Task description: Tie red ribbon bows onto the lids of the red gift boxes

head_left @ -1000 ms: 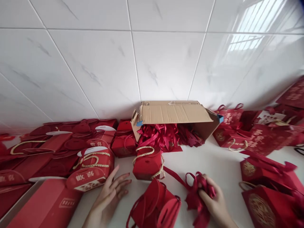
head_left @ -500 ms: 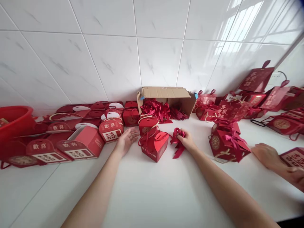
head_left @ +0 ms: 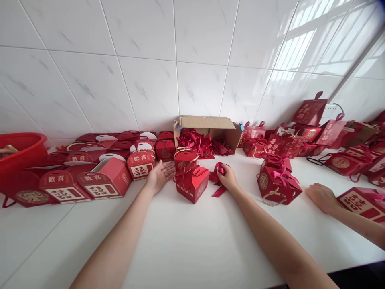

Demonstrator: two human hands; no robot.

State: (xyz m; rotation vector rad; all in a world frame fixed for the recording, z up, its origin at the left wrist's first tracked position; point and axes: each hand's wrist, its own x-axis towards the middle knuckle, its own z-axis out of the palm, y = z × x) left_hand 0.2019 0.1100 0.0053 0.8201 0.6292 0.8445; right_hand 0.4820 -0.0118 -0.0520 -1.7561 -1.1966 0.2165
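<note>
A small red gift box (head_left: pixel 193 185) with a red cord handle stands on the white table (head_left: pixel 180 237), between my two hands. To its left my left hand (head_left: pixel 161 176) lies palm-up with the fingers spread, holding nothing. My right hand (head_left: pixel 227 176) is closed on a dark red ribbon bow (head_left: pixel 219 189), whose tails hang onto the table just right of the box. Another red box (head_left: pixel 183 158) with twisted cord stands right behind the first. Farther back, a cardboard box (head_left: pixel 207 121) lies with its open side facing me, holding many red ribbon bows (head_left: pixel 195 142).
Rows of red gift boxes (head_left: pixel 104 180) fill the left side beside a red basin (head_left: pixel 22 148). Right of me stands a box with a pink bow (head_left: pixel 278 188), near another person's hand (head_left: pixel 321 196). More red boxes (head_left: pixel 343 162) crowd the far right. A tiled wall (head_left: pixel 198 88) runs behind.
The view has shifted slightly. My right hand has turned and closed more over the ribbon bow. My left hand stays spread beside the box. The other person's hand at right has changed pose.
</note>
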